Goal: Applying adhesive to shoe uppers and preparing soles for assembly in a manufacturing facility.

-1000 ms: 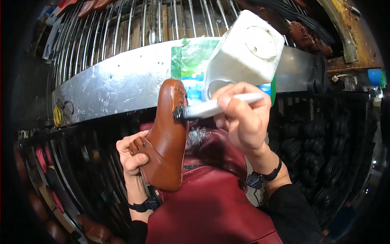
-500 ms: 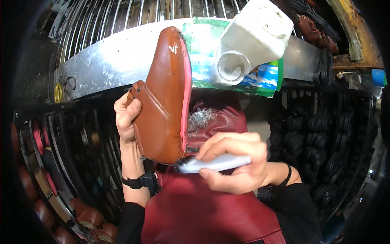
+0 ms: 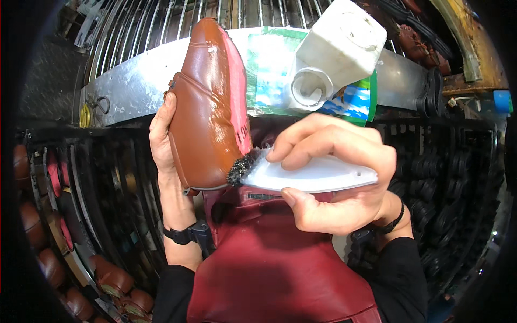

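The left hand grips the brown shoe, toe over the table; the right hand, nearly closed, holds the white brush at the heel. Slipping bristles might smear the leather.

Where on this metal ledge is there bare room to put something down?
The metal ledge looks bare between the yellow loop and brown shoe, and, more narrowly, between the green-edged sheet and black pieces. Its middle is crowded: the white container is on that sheet.

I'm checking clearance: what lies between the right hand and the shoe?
The brush, as the head view shows: the right hand grips it, and its bristles meet the shoe near its lower end.
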The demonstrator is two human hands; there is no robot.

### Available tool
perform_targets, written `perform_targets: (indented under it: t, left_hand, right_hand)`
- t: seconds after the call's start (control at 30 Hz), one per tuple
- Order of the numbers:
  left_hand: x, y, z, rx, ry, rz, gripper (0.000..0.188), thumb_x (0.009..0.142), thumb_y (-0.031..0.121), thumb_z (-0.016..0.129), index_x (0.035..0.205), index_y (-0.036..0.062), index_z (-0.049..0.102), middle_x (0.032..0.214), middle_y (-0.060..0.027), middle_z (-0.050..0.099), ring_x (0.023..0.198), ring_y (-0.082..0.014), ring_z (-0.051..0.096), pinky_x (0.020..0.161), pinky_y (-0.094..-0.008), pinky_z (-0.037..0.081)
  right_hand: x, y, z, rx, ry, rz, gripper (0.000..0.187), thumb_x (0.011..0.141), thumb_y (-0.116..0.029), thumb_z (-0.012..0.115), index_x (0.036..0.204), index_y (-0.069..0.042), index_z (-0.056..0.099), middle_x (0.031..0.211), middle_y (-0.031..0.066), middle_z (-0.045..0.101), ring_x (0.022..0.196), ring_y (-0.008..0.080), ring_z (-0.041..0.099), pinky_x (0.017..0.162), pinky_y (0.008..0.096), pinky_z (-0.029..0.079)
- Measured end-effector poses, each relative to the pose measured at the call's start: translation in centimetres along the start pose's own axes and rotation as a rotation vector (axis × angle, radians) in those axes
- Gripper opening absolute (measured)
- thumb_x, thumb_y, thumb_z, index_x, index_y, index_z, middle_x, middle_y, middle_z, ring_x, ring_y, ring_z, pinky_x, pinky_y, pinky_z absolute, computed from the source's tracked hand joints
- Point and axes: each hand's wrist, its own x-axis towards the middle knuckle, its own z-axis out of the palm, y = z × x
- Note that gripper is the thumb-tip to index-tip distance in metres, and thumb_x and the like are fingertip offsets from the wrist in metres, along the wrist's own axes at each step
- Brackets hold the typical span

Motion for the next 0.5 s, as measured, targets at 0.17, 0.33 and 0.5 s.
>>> perform_targets:
  t: [0.17, 0.33, 0.5]
  left_hand:
    - [-0.5, -1.0, 1.3, -0.097, -0.155, 0.087, 0.049, 0.112, 0.038, 0.052, 0.140, -0.0016, 0.059, 0.130, -0.0169, 0.070, 0.115, -0.0272, 0.071, 0.101, -0.0434, 0.058]
    - [-0.2, -3.2, 0.3, 0.506, 0.107, 0.419, 0.040, 0.111, 0.024, 0.057, 0.142, -0.0017, 0.059, 0.132, -0.0126, 0.069, 0.116, -0.0217, 0.070, 0.098, -0.0365, 0.058]
    - [-1.3, -3.2, 0.5, 0.016, 0.016, 0.239, 0.043, 0.110, 0.024, 0.056, 0.145, -0.0010, 0.057, 0.136, -0.0128, 0.068, 0.120, -0.0219, 0.068, 0.101, -0.0364, 0.057]
  right_hand:
    - [3.0, 0.3, -1.3, 0.007, -0.038, -0.211, 0.032, 0.060, 0.000, 0.074, 0.091, 0.006, 0.070, 0.095, 0.0234, 0.076, 0.083, 0.0272, 0.075, 0.077, 0.0373, 0.061]
    - [5.0, 2.5, -2.6, 0.158, -0.121, -0.297, 0.033, 0.060, 0.000, 0.070, 0.092, 0.008, 0.071, 0.098, 0.0252, 0.076, 0.089, 0.0310, 0.075, 0.082, 0.0400, 0.061]
    - [5.7, 7.4, -4.2, 0.193, 0.045, 0.078, 0.023, 0.080, -0.001, 0.075, 0.101, 0.008, 0.073, 0.099, 0.0188, 0.076, 0.084, 0.0230, 0.074, 0.074, 0.0330, 0.061]
